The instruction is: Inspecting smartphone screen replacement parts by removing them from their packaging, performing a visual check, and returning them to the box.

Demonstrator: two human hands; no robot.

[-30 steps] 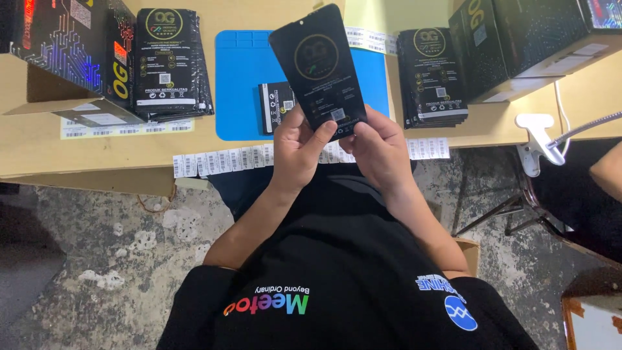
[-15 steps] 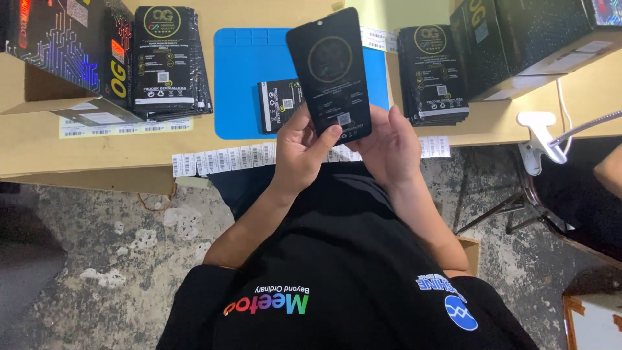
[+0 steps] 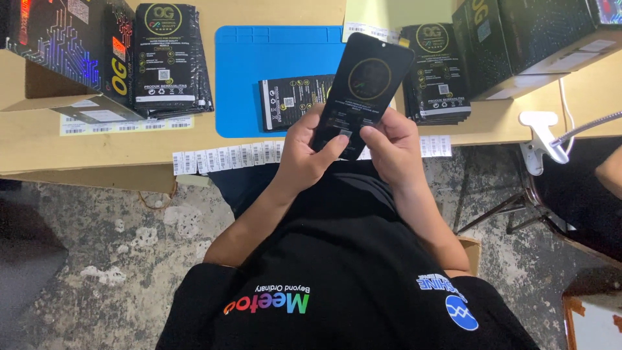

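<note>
I hold a flat black phone-screen-shaped panel (image 3: 364,91) with a printed round emblem, tilted with its top toward the right, above the table's front edge. My left hand (image 3: 304,152) grips its lower left edge, thumb on its face. My right hand (image 3: 394,148) supports its lower right side, fingers pressing near a small label at the bottom. Under the panel, a black printed packet (image 3: 290,101) lies on a blue work mat (image 3: 259,58).
Stacks of black packets sit at the left (image 3: 170,59) and right (image 3: 437,78). Dark cardboard boxes stand at the far left (image 3: 58,45) and far right (image 3: 538,39). A strip of barcode stickers (image 3: 223,157) runs along the wooden table edge. A white clamp (image 3: 541,139) sits at right.
The panel has rotated from leaning left to leaning right, and my right hand's fingers have come onto its lower face.
</note>
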